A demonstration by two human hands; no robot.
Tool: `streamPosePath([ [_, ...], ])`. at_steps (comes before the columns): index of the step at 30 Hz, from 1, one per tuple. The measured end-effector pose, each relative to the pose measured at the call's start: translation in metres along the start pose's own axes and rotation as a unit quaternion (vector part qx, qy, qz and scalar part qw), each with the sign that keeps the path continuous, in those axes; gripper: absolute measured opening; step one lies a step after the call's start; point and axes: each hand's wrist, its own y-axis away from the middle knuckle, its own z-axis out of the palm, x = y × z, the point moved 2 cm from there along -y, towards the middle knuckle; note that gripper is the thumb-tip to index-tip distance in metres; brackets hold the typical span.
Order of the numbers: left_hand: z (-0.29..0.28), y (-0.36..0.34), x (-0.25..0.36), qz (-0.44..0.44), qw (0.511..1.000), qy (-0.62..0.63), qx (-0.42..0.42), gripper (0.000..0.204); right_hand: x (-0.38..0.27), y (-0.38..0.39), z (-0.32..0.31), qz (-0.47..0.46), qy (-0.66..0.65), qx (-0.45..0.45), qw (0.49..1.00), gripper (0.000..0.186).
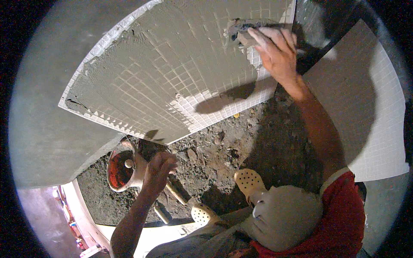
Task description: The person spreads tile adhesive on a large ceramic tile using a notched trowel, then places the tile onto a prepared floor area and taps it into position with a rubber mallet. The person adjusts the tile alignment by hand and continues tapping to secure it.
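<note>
My right hand (277, 49) is closed around a mortar-smeared trowel (241, 33), which lies against the upper right part of a fan-shaped board (172, 56). Grey paste coats most of that board's gridded white face, with bare patches (202, 107) along the lower right edge. Down at the left, my left hand (160, 167) is curled beside a pale bucket (138, 170); its grip is partly hidden, and I cannot tell what it holds, if anything. A round pale knob (129, 163) shows over the bucket's red, dirty inside.
Rubbly soil (215, 142) spreads below the board. Two wooden handles (176, 193) lie near the bucket. A second white gridded panel (383, 116) leans at the right. Grey wall (47, 94) stands left. My perforated clogs (248, 180) are on the ground.
</note>
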Motion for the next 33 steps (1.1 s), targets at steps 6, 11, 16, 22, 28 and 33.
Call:
streamPosePath([
  [6,0.021,-0.014,0.001,-0.026,1.0,0.011,-0.004,0.025,-0.045,0.107,0.028,-0.078,-0.053,-0.113,0.989,0.041],
  [11,0.026,-0.014,-0.023,-0.033,0.999,0.014,-0.013,0.028,-0.037,0.097,0.004,-0.016,-0.118,0.026,0.993,0.021],
  [16,0.027,-0.008,-0.043,-0.098,0.992,0.077,-0.001,0.031,-0.002,0.019,-0.003,0.361,-0.252,0.112,0.891,0.026],
  [22,0.034,-0.026,-0.023,-0.007,1.0,-0.021,-0.015,0.03,-0.112,-0.016,0.027,0.158,-0.232,0.059,0.958,0.025],
  [28,0.044,-0.042,-0.029,-0.052,0.995,0.086,-0.005,0.032,-0.106,0.02,0.01,0.23,-0.301,0.006,0.925,0.025],
  [33,0.036,-0.035,-0.048,-0.065,0.995,0.063,-0.032,0.035,0.012,0.025,0.002,0.406,-0.213,0.145,0.877,0.028],
])
